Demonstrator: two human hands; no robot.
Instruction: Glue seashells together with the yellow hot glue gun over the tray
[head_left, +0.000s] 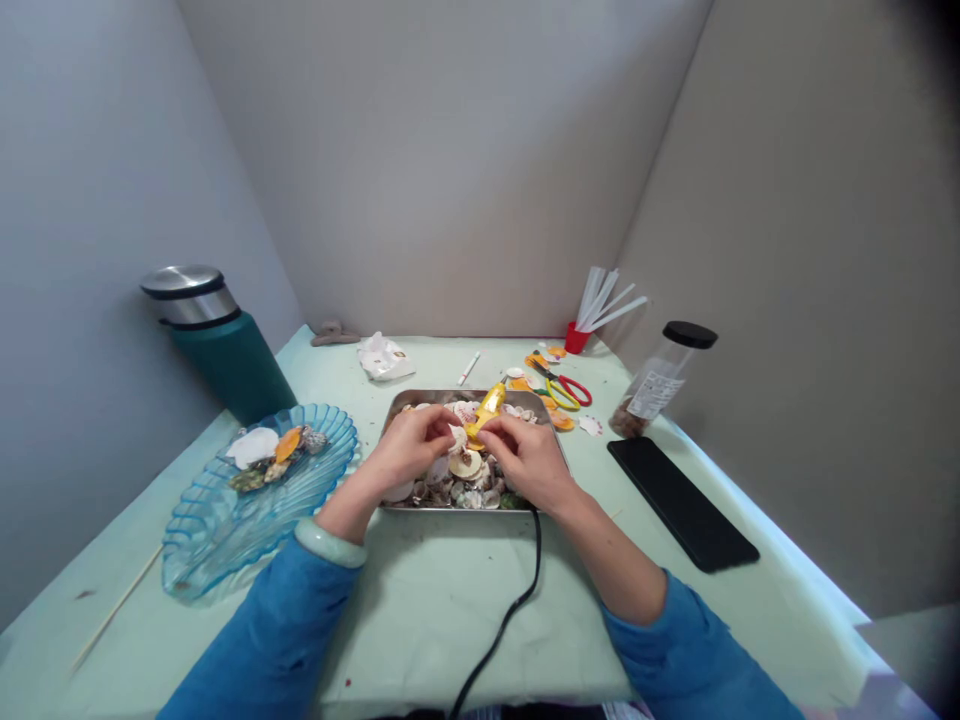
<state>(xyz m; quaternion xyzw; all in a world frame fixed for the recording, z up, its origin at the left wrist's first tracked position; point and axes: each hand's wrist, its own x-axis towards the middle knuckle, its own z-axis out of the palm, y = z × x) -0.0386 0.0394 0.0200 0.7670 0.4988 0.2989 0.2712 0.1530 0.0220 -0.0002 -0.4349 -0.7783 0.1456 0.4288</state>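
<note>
Over a metal tray (pixel 465 511) of mixed seashells, my two hands are close together. My left hand (pixel 409 442) is closed, thumb and fingers pinching a small whitish seashell (pixel 457 438). My right hand (pixel 529 458) is closed too, its fingertips pressed together beside a yellow-orange patch; what they hold, if anything, I cannot make out. Just beyond the fingers, a yellow glue gun (pixel 491 402) lies on the shells with its nozzle pointing away, its lower part hidden. A black cord (pixel 517 603) runs from the tray's near edge toward me.
At left, a blue scalloped dish (pixel 225 535) holds several shells, beside a teal bottle (pixel 232 360). Scissors (pixel 568 391) and orange shells (pixel 561 420) lie behind the tray's right side. A red cup (pixel 577 339) of glue sticks, a jar (pixel 656 385) and a black phone (pixel 682 505) are rightward.
</note>
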